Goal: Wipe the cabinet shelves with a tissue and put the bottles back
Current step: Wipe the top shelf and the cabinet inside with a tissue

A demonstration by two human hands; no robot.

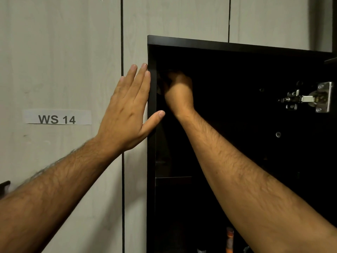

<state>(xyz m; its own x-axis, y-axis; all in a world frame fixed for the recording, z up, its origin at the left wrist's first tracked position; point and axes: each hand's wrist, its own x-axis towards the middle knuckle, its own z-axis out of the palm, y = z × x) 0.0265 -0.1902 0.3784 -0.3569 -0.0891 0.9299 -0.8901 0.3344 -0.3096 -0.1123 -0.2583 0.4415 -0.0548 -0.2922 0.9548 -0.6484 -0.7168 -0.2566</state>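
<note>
The dark cabinet [151, 125] stands with its door swung away, its inside almost black. My left hand [127, 110] lies flat with straight fingers on the pale panel beside the cabinet's left edge, thumb hooked over that edge. My right hand [179, 92] reaches deep into the upper compartment near the left wall, fingers curled and blurred. Whatever it grips is lost in the dark. A shelf edge [173, 177] shows faintly lower down. At the bottom, an orange-capped bottle [229, 240] stands inside the cabinet.
Pale wood-grain cabinet fronts [60, 52] fill the left and top, one bearing a white label reading "WS 14" [56, 119]. A metal door hinge [310, 98] sits on the cabinet's right side. A dark handle [4, 185] pokes in at the far left edge.
</note>
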